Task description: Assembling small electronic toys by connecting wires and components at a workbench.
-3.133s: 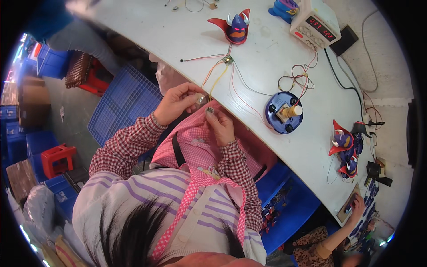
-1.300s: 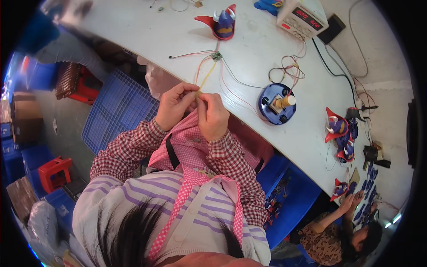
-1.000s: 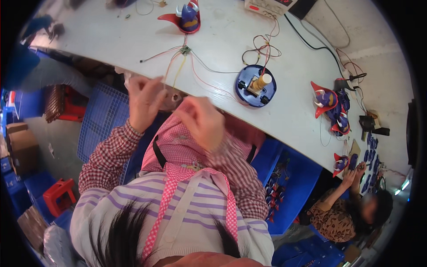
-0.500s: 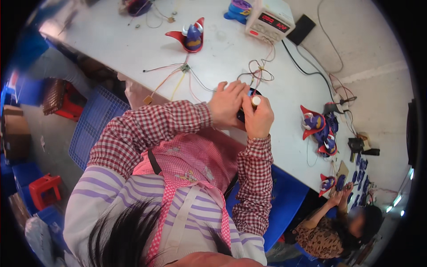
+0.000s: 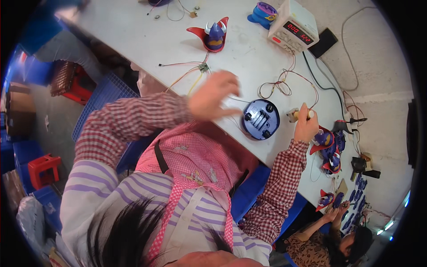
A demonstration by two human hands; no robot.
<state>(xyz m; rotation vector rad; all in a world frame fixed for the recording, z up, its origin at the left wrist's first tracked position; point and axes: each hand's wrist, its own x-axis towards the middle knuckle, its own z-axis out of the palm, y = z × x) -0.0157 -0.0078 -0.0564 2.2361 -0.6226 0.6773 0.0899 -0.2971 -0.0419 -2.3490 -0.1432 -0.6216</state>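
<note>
A round dark base [image 5: 260, 119] lies on the white table [image 5: 242, 62], its glossy inside facing up with black fittings and slots. My left hand [image 5: 215, 95] is raised to the left of it, smeared by motion, fingers apart and holding nothing. To the right of the base, my right hand [image 5: 306, 126] grips a small pale-yellow tool [image 5: 294, 115]; its kind is partly hidden by the fingers. Beyond my left hand sits a small green circuit board [image 5: 203, 67] with several thin wires. A purple horned figure part [image 5: 216, 35] in a red collar stands past the board.
A white bench power supply [image 5: 294, 27] with thin leads [image 5: 278, 86] stands at the far right beside a blue-purple part [image 5: 263, 14]. Several red-and-purple figure parts [image 5: 323, 140] sit at the right edge. A co-worker [image 5: 318, 242] handles parts farther down the table.
My hands have parted from over the base, left hand going left and right hand going right with the yellow tool. The base is now uncovered. The view has shifted slightly.
</note>
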